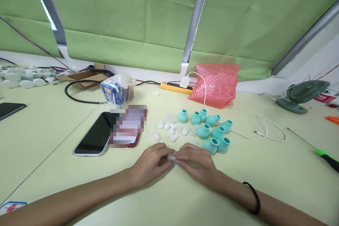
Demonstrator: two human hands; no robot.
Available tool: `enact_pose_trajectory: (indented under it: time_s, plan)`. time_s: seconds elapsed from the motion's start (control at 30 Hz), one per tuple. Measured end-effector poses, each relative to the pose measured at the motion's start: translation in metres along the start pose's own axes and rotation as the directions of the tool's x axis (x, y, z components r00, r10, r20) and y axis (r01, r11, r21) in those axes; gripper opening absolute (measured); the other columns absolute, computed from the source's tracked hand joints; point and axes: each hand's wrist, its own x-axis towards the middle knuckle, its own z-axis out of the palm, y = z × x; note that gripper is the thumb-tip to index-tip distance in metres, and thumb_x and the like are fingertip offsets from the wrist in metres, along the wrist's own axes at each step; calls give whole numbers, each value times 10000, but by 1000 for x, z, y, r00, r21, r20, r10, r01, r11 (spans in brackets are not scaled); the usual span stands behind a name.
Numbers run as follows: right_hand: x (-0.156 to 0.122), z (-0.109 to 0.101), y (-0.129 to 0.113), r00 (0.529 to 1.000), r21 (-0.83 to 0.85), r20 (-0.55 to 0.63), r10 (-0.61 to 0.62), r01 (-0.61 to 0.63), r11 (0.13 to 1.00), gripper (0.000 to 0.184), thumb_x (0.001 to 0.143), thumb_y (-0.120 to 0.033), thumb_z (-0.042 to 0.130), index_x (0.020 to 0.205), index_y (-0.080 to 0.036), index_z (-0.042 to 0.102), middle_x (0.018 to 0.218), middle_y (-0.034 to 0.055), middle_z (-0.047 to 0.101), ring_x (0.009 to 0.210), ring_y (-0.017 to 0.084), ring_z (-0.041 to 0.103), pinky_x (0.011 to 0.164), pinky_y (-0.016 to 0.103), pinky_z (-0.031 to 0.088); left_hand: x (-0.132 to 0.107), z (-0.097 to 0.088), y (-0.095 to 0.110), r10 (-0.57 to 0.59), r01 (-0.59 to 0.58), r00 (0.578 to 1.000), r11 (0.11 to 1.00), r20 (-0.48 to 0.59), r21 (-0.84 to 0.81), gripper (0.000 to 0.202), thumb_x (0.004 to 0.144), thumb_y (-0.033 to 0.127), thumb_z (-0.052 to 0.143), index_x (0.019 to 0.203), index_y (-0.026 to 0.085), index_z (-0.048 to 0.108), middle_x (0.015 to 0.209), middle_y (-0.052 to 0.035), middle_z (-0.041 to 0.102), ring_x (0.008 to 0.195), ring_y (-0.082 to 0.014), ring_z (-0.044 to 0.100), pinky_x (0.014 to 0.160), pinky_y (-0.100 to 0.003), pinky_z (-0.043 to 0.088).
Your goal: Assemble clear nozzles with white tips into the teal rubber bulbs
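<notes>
Between the fingertips of both hands is a small clear plastic piece (171,156), partly covered by the fingers. My left hand (150,162) pinches it from the left, and my right hand (197,162) grips its right side. Just beyond the hands lie several small white drop-shaped pieces (172,137) mixed with clear plastic bits (155,135). Several turquoise bulb-shaped pieces with open necks (203,131) stand or lie to the right of these, close to my right hand.
Left of the hands lie a dark-screened phone (92,136) and a phone in a red case (128,127). Behind are a yellow power strip (174,87) and pink bubble wrap (215,86). A white cable (265,136), a screwdriver (321,153) and a green fan (304,93) are to the right.
</notes>
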Motion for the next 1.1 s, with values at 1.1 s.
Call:
enact_pose_trajectory:
  time_s: [1.1]
  plan:
    - [0,-1,9,998,-114,-51,31,-37,993,161,738,-85,552,840,-189,620,678,19,652,642,153,530,561,304,475,-2,6,-8,-11,-25,987,975,-162,-219,190,726,127,487,897,159,563,656,8,560,568,-89,504,533,-184,420]
